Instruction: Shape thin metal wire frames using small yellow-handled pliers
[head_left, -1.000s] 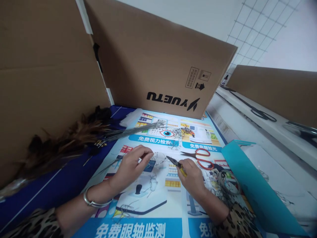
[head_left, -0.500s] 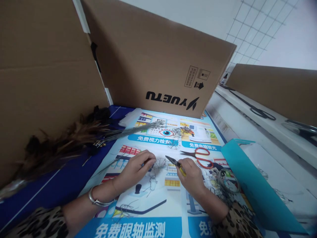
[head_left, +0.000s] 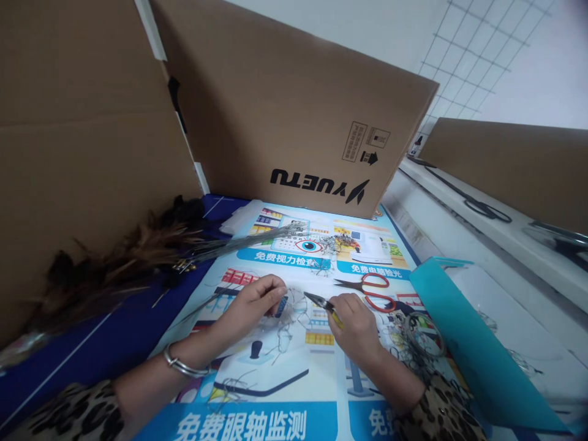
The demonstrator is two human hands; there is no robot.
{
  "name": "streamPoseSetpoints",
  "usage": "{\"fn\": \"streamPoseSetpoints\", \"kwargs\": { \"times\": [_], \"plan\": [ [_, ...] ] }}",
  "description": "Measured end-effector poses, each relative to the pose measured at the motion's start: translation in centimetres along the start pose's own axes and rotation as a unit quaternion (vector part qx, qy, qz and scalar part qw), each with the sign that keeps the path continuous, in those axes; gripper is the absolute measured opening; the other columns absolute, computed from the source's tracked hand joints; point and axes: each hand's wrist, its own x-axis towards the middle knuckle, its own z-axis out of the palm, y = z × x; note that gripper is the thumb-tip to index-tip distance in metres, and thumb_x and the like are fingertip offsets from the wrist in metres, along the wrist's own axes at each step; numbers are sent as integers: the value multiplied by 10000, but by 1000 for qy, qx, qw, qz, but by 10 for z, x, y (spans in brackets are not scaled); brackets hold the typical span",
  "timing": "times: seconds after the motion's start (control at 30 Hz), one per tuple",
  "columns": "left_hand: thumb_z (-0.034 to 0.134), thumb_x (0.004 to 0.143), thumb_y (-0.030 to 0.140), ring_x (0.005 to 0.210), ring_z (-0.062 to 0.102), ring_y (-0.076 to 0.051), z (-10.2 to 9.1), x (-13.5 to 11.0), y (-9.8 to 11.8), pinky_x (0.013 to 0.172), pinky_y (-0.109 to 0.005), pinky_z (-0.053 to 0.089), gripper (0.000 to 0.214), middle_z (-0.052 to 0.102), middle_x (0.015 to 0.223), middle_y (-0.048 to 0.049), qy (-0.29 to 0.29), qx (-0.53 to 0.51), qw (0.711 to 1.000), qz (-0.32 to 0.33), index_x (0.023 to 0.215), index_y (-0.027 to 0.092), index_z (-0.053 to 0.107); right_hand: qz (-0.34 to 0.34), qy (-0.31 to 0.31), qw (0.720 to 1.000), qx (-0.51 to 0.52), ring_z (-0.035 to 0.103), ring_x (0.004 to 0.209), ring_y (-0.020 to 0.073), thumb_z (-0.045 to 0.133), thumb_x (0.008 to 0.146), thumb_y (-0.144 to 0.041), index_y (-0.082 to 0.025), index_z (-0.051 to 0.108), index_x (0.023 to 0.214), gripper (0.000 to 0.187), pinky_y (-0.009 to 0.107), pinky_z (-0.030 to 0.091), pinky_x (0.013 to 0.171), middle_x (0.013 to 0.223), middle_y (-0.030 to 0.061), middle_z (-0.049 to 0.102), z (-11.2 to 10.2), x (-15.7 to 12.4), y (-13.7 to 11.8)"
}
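My right hand [head_left: 354, 321] is closed around a pair of needle-nose pliers [head_left: 320, 301] with yellow handles, the tip pointing left. Across from it, my left hand [head_left: 261, 297] pinches thin wire [head_left: 298, 304] bent into a loose loop between the two hands. The plier tip lies close to this wire; whether it touches cannot be made out. Red-handled scissors [head_left: 367, 286] rest just beyond my right hand. Wire scraps [head_left: 282, 340] are scattered below the hands on the printed sheet [head_left: 316, 376].
A bundle of straight wires [head_left: 257, 240] lies at the back left, near dark feathers [head_left: 124, 248]. Tall cardboard [head_left: 285, 104] stands behind. At right are a wire coil [head_left: 425, 335], a teal box [head_left: 473, 349] and wire clippings [head_left: 337, 244] farther back.
My left hand has shifted slightly up and left, and the wire loop shows wider. The plier tip has moved a little left and down.
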Motion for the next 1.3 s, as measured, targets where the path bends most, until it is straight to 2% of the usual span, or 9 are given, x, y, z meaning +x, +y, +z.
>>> {"fn": "streamPoseSetpoints", "kwargs": {
  "times": [0.2, 0.3, 0.4, 0.47, 0.57, 0.63, 0.83, 1.17, 1.3],
  "plan": [
    [450, 848, 330, 498, 413, -87, 1, 2, 0, 491, -200, 335, 191, 461, 561, 43, -32, -34, 999, -22, 759, 168, 498, 6, 2, 1000, -4, 505, 842, 184, 470, 816, -180, -184, 558, 918, 135, 305, 405, 760, 841, 54, 561, 1, 0, 0],
    [424, 863, 306, 570, 449, -107, -2, 2, 2, 555, -222, 369, 185, 481, 611, 27, 27, 54, 997, 39, 762, 175, 507, 20, 25, 999, 15, 511, 850, 180, 469, 825, -201, -188, 550, 923, 128, 297, 408, 767, 854, 51, 566, 5, -1, 2],
    [416, 868, 276, 693, 487, -136, -6, 2, 3, 651, -255, 391, 173, 525, 718, -6, 96, 169, 972, 133, 777, 180, 528, 36, 40, 998, 29, 516, 849, 180, 468, 832, -222, -186, 544, 932, 131, 294, 411, 767, 864, 53, 571, 9, -1, 7],
    [434, 860, 262, 757, 501, -153, -7, 1, 2, 695, -272, 397, 156, 552, 775, -27, 68, 234, 950, 195, 801, 183, 555, 48, 39, 997, 35, 520, 850, 181, 465, 833, -226, -187, 544, 934, 134, 291, 413, 762, 867, 54, 574, 11, 0, 10],
    [478, 842, 246, 791, 513, -166, -5, -2, 2, 724, -288, 403, 127, 576, 796, -40, -38, 296, 922, 248, 825, 188, 590, 63, 33, 997, 42, 527, 849, 182, 465, 834, -239, -190, 547, 932, 136, 287, 416, 757, 875, 56, 578, 12, 0, 12],
    [489, 838, 228, 799, 519, -165, -4, -4, 3, 729, -290, 406, 111, 583, 812, -42, -49, 302, 919, 248, 858, 187, 590, 68, 31, 996, 44, 531, 843, 183, 471, 831, -247, -193, 549, 933, 139, 285, 416, 751, 870, 54, 581, 13, 0, 12],
    [470, 842, 206, 751, 524, -146, -6, 0, -3, 680, -272, 428, 107, 554, 823, -37, 40, 260, 946, 190, 899, 178, 557, 74, 24, 996, 48, 535, 829, 178, 483, 822, -251, -192, 556, 936, 148, 276, 416, 740, 860, 51, 582, 15, 0, 11],
    [463, 738, 67, 887, 493, -172, -1, 3, -6, 720, -278, 454, 300, 475, 1016, -57, 25, 246, 955, 166, 977, 218, 562, 64, 30, 996, 54, 539, 822, 167, 485, 820, -239, -194, 558, 927, 138, 262, 424, 731, 847, 45, 584, 15, -1, 10],
    [391, 680, -7, 961, 478, -182, -3, 7, -14, 730, -273, 452, 392, 460, 1037, -55, 54, 246, 958, 138, 951, 211, 571, 62, 29, 996, 51, 539, 815, 165, 480, 823, -239, -194, 560, 921, 134, 258, 425, 722, 847, 46, 583, 14, -1, 9]
  ]
}}
